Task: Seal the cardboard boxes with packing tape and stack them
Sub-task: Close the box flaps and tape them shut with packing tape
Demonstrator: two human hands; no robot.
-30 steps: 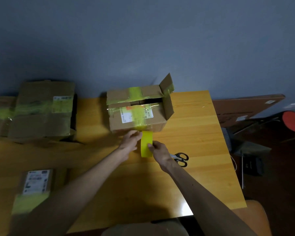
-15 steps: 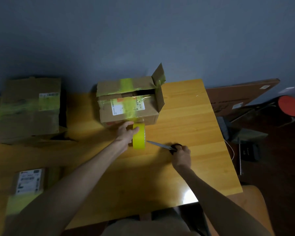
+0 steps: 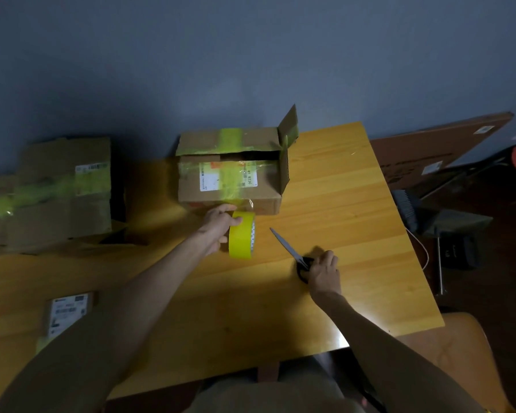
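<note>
Right grip (image 3: 323, 271) hops off the tape roll (image 3: 241, 239) to clutch the scissors (image 3: 286, 244), left grip (image 3: 218, 225) holds that roll, so cutting's probably next.

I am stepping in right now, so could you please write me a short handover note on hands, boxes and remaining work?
Left hand holds the yellow tape roll just in front of the centre box.
Right hand grips the scissors by the handles, blades pointing toward the roll.
Done: yellow tape runs over the centre box's top and front.
Left: cut the tape, close and tape the raised right flap, then stack it with the taped boxes at the left.
</note>
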